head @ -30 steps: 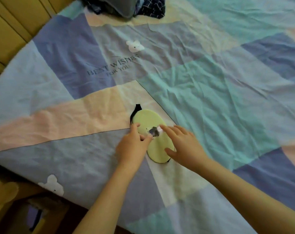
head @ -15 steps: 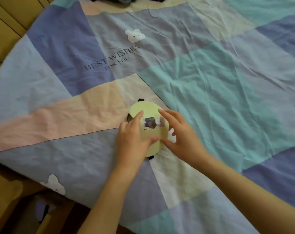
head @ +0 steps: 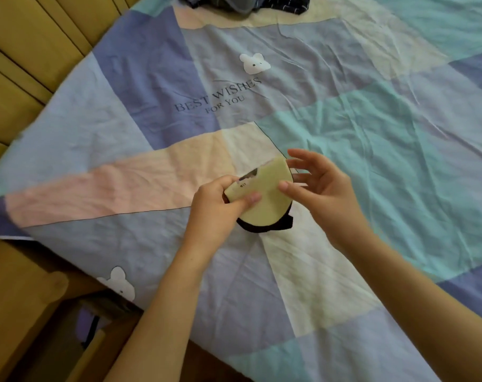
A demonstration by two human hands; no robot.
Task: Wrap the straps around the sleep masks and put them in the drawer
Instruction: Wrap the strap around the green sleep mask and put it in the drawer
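Above bedsheet (head: 372,166), our left hand (head: 215,208) pinches folded sleep mask (head: 264,194); right hand (head: 319,188) spread, thumb touching it. Dark clothes (head: 242,2) at 12 o'clock, well apart.

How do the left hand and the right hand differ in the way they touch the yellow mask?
The left hand grips the mask at its folded end, thumb curled on top; the right hand only touches its far edge with the thumb. Left fingers are curled; right fingers are spread. Both hover above the sheet.

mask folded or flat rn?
Folded. The mask shows as a half-round with a straight top edge, gripped by the left hand; the black strap hangs loose beneath, not wrapped.
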